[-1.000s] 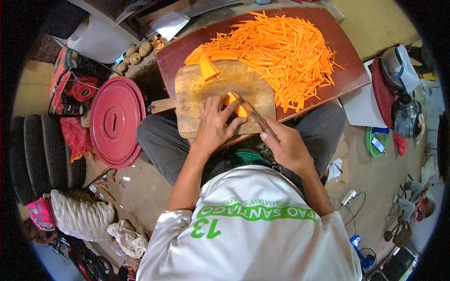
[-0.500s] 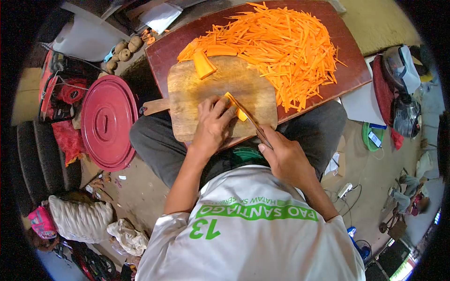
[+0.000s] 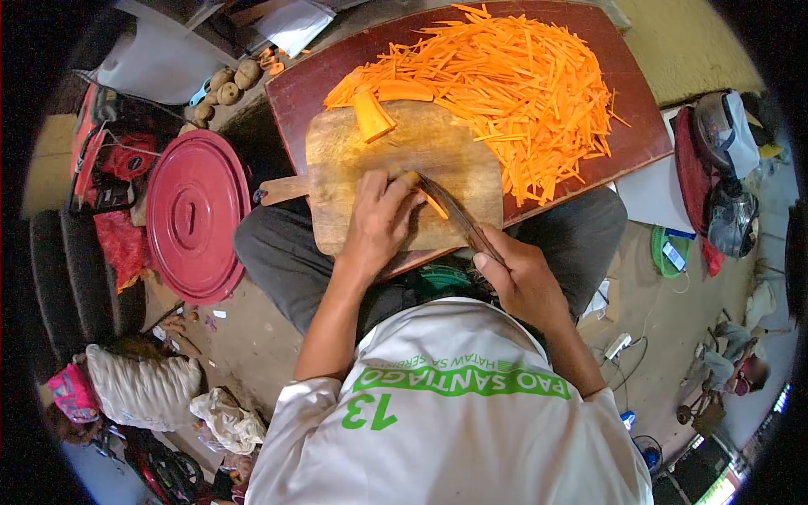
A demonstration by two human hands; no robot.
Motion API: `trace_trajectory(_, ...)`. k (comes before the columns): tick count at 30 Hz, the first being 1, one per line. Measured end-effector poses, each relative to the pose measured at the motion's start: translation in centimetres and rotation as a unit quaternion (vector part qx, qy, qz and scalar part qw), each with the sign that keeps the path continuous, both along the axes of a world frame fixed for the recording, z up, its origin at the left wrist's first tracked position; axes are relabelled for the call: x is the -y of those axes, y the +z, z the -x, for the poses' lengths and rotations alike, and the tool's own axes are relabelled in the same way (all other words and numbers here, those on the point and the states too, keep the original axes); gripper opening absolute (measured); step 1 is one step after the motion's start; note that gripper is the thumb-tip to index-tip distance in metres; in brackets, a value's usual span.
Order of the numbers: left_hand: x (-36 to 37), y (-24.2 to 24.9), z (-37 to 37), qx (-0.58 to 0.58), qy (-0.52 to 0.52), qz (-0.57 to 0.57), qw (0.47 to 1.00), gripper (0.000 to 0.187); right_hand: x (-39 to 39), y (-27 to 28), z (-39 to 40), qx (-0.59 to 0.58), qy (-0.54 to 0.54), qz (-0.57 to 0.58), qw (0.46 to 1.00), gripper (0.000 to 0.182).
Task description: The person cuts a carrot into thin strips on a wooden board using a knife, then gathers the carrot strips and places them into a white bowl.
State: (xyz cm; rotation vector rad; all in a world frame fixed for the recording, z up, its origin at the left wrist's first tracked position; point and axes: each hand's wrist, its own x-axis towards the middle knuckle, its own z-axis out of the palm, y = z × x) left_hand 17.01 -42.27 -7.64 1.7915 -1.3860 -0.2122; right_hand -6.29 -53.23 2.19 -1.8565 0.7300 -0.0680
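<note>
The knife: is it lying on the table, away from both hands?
No, the right hand grips the knife, its blade over the wooden board.

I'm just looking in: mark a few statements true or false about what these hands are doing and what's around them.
1. The right hand grips a knife. True.
2. The left hand is raised well clear of the wooden board. False: it is down at the board, its fingers by the blade at an orange piece.
3. A heap of orange strips lies on the dark red table. True.
4. The large round lid is green. False: it is pinkish red.
</note>
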Motion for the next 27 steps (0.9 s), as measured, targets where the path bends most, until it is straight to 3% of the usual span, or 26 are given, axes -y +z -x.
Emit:
trace_trajectory(2, 0.2, 0.2, 0.4, -0.026, 0.032, 0.023, 0.999, 0.034, 0.3, 0.2, -0.3, -0.008, -0.007, -0.022, 1.0, 0.037)
trace_trajectory(5, 0.6, 0.9, 0.9, 0.023, 0.061, 0.003, 0.998, 0.035, 0.6, -0.4, 0.2, -0.008, -0.028, -0.01, 1.0, 0.038)
trace_trajectory(13, 1.2, 0.8, 1.1, 0.074, 0.037, -0.023, 0.996, 0.03, 0.9, -1.5, 1.3, 0.02, -0.036, 0.07, 0.997, 0.038)
trace_trajectory(17, 0.4, 1.5, 1.9, 0.095, 0.026, -0.022, 0.995, 0.026, 0.2, -0.4, 0.4, 0.027, -0.011, 0.047, 0.998, 0.039)
trace_trajectory(21, -0.3, 1.6, 2.2, 0.116, -0.003, -0.038, 0.993, 0.037, -0.4, -1.1, 0.7, 0.036, 0.01, 0.094, 0.995, 0.043)
trace_trajectory(22, -0.4, 1.7, 2.3, 0.123, -0.006, -0.054, 0.991, 0.047, -0.6, -1.3, 0.8, 0.039, 0.015, 0.106, 0.993, 0.042)
trace_trajectory(27, -0.4, 0.7, 2.2, 0.171, -0.024, -0.037, 0.984, 0.048, -0.5, 0.0, 0.6, 0.016, 0.041, 0.103, 0.994, 0.039)
